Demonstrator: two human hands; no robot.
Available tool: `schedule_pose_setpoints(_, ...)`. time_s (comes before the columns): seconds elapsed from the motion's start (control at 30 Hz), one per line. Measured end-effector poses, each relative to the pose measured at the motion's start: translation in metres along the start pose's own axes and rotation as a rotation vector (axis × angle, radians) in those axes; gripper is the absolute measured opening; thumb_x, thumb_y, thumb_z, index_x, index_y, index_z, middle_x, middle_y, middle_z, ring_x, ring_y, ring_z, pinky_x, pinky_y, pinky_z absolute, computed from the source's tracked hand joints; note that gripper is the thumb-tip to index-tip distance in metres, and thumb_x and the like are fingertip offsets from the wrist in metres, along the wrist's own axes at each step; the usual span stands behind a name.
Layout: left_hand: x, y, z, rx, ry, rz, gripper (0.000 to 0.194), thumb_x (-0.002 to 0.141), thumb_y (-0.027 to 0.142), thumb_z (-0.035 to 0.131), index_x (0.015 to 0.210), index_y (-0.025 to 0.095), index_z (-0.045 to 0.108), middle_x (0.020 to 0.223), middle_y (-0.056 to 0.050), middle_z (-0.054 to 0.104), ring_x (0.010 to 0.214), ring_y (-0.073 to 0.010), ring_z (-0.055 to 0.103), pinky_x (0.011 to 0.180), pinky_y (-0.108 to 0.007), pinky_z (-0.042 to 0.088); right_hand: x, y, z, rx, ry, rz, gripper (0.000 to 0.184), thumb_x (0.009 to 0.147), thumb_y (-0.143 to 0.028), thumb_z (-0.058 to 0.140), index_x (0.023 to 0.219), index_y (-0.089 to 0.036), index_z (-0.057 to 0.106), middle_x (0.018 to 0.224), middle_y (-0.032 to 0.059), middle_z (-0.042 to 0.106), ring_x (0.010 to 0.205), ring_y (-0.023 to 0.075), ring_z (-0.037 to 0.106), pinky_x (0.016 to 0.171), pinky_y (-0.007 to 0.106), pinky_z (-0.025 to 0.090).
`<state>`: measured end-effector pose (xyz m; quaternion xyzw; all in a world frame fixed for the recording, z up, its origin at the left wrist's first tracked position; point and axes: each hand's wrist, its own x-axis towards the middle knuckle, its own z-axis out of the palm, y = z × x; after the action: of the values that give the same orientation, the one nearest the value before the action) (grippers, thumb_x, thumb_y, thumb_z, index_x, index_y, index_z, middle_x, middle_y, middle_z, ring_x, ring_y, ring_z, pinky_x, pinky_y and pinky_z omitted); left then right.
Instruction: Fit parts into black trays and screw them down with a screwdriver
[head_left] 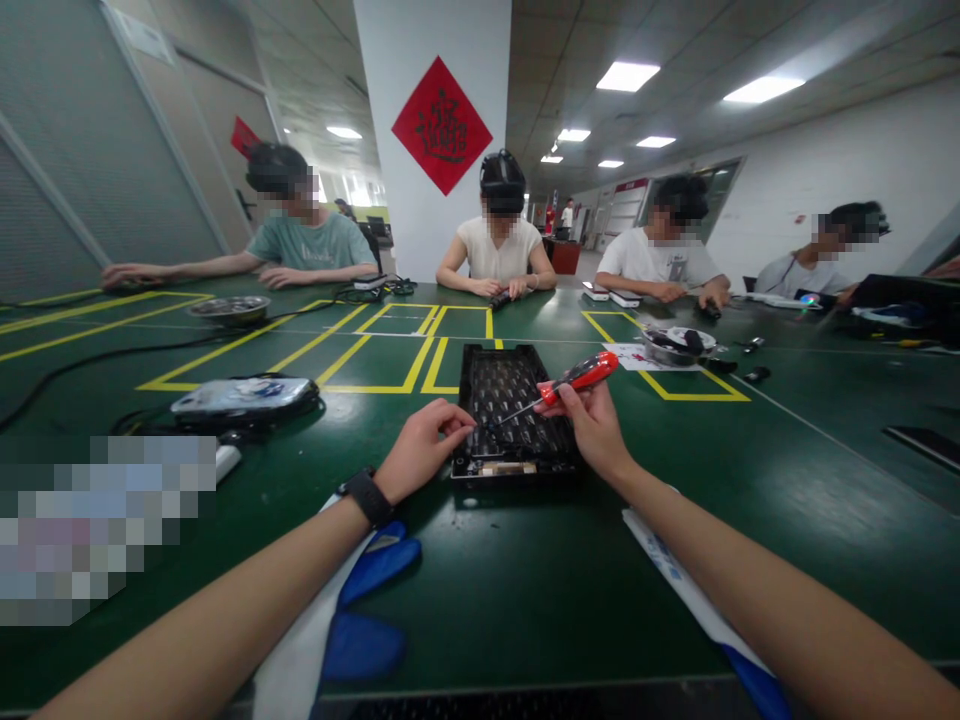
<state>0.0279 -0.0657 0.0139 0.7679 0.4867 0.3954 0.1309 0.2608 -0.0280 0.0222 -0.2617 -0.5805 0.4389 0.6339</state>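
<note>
A black rectangular device case (510, 400) lies flat on the green table in front of me. My right hand (589, 420) grips a red-handled screwdriver (581, 377), its tip pointing down-left onto the case's inside. My left hand (424, 445) rests at the case's near left corner with fingers curled in a pinch near the screwdriver tip; what it pinches is too small to make out. A black watch sits on my left wrist.
A bagged black device (244, 397) with cables lies to the left. A metal bowl (229, 309) sits further left, another bowl (675, 345) to the right. Yellow tape lines mark the table (525, 580). Several people sit along the far side.
</note>
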Motion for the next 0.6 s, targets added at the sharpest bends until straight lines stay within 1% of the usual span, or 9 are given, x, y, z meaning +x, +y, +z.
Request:
schedule_pose_setpoints(0.2, 0.0000, -0.0001, 0.0000, -0.010, -0.001, 0.015, 0.016, 0.081, 0.027, 0.050, 0.085, 0.018, 0.063, 0.079, -0.002, 0.054, 0.071, -0.0129, 0.050, 0.067, -0.026, 0.042, -0.0003, 0.0002, 0.0010, 0.024, -0.010, 0.010, 0.027, 0.075, -0.034, 0.061, 0.094, -0.022, 0.048, 0.087, -0.0002, 0.067, 0.063, 0.0092, 0.064, 0.059, 0.023, 0.055)
schedule_pose_setpoints(0.4, 0.0005, -0.0017, -0.0006, -0.006, 0.018, 0.001, 0.016, 0.080, 0.028, 0.052, 0.085, 0.018, 0.064, 0.078, -0.003, 0.055, 0.072, -0.0137, 0.051, 0.069, -0.027, 0.043, 0.0056, 0.0006, -0.0026, 0.109, 0.031, 0.013, 0.023, 0.078, -0.037, 0.057, 0.093, -0.022, 0.046, 0.085, -0.0001, 0.068, 0.063, 0.0110, 0.065, 0.060, 0.025, 0.055)
schedule_pose_setpoints(0.47, 0.0007, -0.0021, -0.0007, -0.019, 0.016, 0.012, 0.017, 0.079, 0.026, 0.053, 0.089, 0.018, 0.064, 0.079, -0.003, 0.056, 0.074, -0.0140, 0.052, 0.071, -0.028, 0.043, 0.0075, -0.0013, -0.0038, 0.167, 0.030, 0.049, 0.023, 0.079, -0.039, 0.056, 0.093, -0.022, 0.046, 0.087, 0.0011, 0.068, 0.065, 0.0117, 0.066, 0.063, 0.026, 0.055)
schedule_pose_setpoints(0.6, 0.0009, -0.0021, -0.0004, -0.057, 0.012, 0.031, 0.024, 0.077, 0.025, 0.057, 0.100, 0.019, 0.062, 0.083, -0.003, 0.056, 0.079, -0.0147, 0.053, 0.076, -0.030, 0.044, 0.0078, -0.0072, -0.0032, 0.245, -0.001, 0.104, 0.024, 0.079, -0.040, 0.056, 0.092, -0.022, 0.045, 0.091, 0.0018, 0.068, 0.069, 0.0122, 0.067, 0.066, 0.026, 0.055)
